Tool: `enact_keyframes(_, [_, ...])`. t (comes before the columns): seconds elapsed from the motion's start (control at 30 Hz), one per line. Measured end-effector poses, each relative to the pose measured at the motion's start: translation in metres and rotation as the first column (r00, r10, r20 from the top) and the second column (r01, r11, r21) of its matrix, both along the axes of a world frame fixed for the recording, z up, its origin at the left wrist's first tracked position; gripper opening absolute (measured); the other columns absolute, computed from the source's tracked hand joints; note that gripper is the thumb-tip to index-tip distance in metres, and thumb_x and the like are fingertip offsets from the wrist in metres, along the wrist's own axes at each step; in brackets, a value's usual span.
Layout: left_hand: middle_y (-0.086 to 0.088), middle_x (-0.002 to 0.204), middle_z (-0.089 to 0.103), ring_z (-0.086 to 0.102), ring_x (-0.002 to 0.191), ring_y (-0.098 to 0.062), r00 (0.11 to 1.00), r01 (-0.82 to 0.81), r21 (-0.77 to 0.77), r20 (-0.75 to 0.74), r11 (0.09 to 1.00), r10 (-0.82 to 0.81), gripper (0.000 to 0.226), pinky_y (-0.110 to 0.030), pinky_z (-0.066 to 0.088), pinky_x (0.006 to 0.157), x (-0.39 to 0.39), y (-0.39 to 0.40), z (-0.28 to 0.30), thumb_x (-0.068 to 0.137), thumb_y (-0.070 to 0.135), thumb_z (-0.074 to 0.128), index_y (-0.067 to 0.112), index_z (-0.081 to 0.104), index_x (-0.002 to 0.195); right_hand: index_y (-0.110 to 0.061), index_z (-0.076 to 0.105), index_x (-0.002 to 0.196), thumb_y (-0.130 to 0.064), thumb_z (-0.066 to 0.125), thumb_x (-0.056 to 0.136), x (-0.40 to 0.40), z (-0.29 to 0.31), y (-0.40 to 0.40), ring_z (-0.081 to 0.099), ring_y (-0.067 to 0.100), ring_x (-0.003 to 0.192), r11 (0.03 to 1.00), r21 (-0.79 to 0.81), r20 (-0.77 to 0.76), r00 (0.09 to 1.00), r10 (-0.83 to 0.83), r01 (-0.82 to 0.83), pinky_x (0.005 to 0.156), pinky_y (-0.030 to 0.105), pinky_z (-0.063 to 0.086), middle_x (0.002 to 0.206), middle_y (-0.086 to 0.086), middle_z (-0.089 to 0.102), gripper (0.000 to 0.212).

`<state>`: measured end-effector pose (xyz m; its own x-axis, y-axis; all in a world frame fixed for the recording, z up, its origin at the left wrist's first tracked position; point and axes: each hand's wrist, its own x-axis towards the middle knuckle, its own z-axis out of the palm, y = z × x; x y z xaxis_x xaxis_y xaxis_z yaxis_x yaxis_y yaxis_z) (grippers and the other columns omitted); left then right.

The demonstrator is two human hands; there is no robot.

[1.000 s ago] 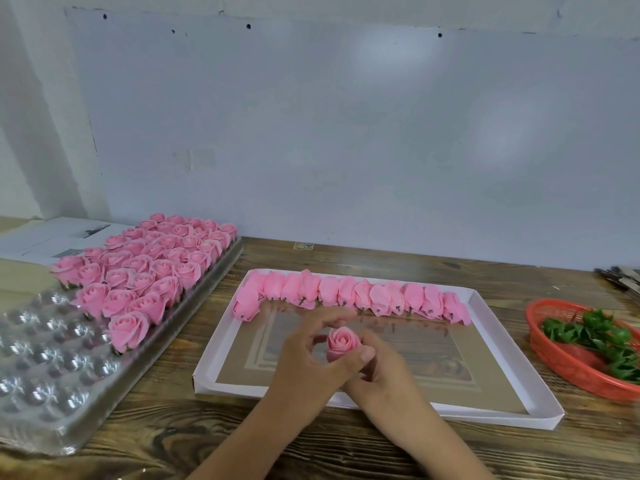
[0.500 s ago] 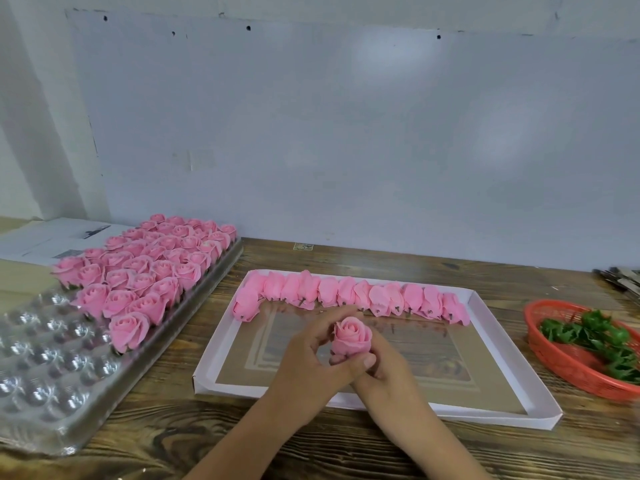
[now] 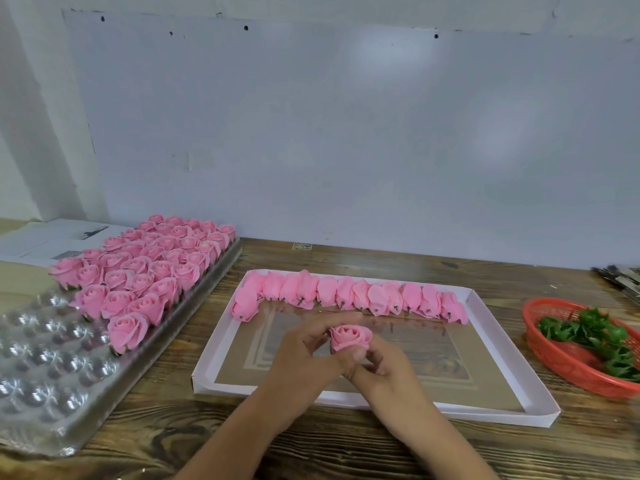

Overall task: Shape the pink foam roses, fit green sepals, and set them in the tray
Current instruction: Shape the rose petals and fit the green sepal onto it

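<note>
Item 1, near edge of the bench [image 3: 346, 455]: left hand [image 3: 304, 362] and right hand [image 3: 384, 372], both grasping one pink foam rose [image 3: 349, 337]. The left thumb and fingers pinch its left side and outer petals; the right fingers curl under its base. The rose is held upright above the white tray's middle, touching nothing but the hands. No sepal is visible on it; its underside is hidden by the fingers.

Risk: foam petals likely crease or tear if the pinch tightens while shaping; a lopsided pull could leave the bloom uneven. A slackened grip would drop it into the tray.

Item 2, white tray [image 3: 540, 414], centre of the bench: low-walled, holding a row of unshaped roses [image 3: 349, 294] along its far side, lying on their sides. Risk: a forearm swing could scatter the row.

Item 3, clear blister tray [image 3: 45, 393], left edge: near cups vacant, far part filled with finished roses [image 3: 145, 275] standing upright. Risk: seating the next rose could knock its close-packed neighbours.

Item 4, red basket [image 3: 568, 368], right edge: holds green sepals [image 3: 595, 337], tangled together. Risk: one pick may drag out several.

Item 5, far left corner: papers [image 3: 45, 240].
</note>
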<state>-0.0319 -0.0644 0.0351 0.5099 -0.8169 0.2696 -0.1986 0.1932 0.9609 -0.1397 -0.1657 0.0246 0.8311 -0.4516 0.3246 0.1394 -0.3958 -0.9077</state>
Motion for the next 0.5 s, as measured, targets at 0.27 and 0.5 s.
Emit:
enact_keyframes(0.27, [0.001,0.112,0.074,0.067,0.108,-0.011,0.99,0.047,-0.092,-0.131,0.995,-0.059,0.048,-0.018,0.051,0.089,0.0024,0.0039,0.004,0.076,0.068,0.07,0.036,0.074,0.112,-0.042,0.07,0.105,-0.021,0.068,0.092,-0.0023,0.004,0.0002,0.065,0.005,0.098,1.0,0.007,-0.057,0.998,-0.03,0.03,0.079,0.02,0.051,0.103,-0.012,0.073,0.025])
enact_keyframes(0.5, [-0.005,0.121,0.072,0.064,0.119,-0.019,0.98,0.121,-0.133,-0.141,0.984,-0.139,0.029,-0.022,0.049,0.097,0.0065,0.0016,0.0006,0.096,0.032,0.059,0.024,0.073,0.12,-0.043,0.067,0.11,-0.019,0.068,0.091,-0.0041,0.0073,0.0017,0.065,0.004,0.103,0.995,0.094,0.025,0.999,-0.021,0.019,0.084,0.017,0.05,0.108,-0.01,0.073,0.031])
